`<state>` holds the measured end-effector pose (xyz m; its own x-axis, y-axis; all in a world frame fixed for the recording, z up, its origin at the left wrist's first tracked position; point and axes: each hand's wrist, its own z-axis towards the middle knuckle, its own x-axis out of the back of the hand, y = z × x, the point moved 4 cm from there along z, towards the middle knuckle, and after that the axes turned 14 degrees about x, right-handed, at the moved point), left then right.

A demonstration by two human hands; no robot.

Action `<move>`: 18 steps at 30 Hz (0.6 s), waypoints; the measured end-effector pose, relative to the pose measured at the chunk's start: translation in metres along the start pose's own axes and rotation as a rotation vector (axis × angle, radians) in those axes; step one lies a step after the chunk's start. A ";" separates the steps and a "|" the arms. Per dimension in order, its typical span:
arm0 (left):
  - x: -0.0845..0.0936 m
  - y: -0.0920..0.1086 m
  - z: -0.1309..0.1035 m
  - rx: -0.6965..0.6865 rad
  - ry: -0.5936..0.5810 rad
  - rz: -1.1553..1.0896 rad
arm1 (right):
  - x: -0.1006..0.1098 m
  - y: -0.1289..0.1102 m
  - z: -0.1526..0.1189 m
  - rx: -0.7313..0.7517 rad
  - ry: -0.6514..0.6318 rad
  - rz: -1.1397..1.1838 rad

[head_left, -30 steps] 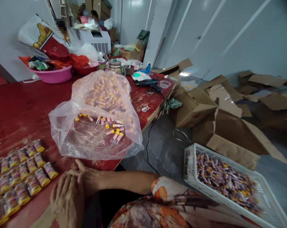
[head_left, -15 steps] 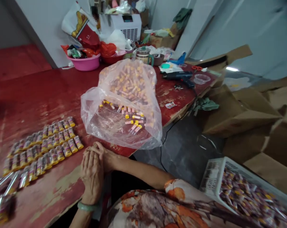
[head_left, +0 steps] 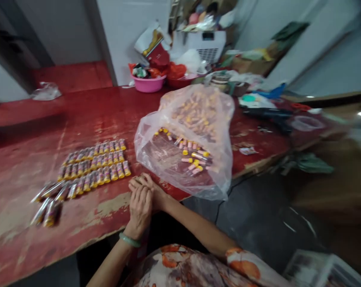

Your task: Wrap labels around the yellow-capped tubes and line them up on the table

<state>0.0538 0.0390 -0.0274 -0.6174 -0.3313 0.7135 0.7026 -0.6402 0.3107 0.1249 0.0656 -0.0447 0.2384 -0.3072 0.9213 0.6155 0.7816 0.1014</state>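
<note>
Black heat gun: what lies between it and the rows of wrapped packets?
A clear plastic bag holding yellow-capped tubes lies between heat gun and packets, in the head view.

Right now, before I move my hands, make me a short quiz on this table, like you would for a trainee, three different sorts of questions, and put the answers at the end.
1. Multiple choice: what is laid out in rows on the red table, to the left of the plastic bag?
A) drinking glasses
B) wrapped packets
C) folded towels

2. True or false: the left hand, with the green bangle at its wrist, is touching the right hand.

3. Fill in the blank: at the back of the table, the basin to the left of the red bowl is ____ in colour.

Key: 1. B; 2. true; 3. pink
</note>
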 end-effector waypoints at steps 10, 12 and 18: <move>0.002 -0.025 -0.040 0.232 0.004 0.061 | 0.105 -0.014 -0.127 -0.122 0.434 -0.294; -0.003 -0.028 -0.040 0.250 -0.021 0.104 | 0.140 0.026 -0.190 -0.419 0.553 -0.429; -0.008 -0.022 -0.033 0.200 -0.001 0.154 | 0.187 0.192 -0.342 -1.329 0.137 -0.535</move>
<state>0.0316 0.0325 -0.0604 -0.4976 -0.4137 0.7624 0.8444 -0.4322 0.3166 0.5449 -0.0271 0.0186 -0.2192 -0.5051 0.8348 0.8662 -0.4944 -0.0717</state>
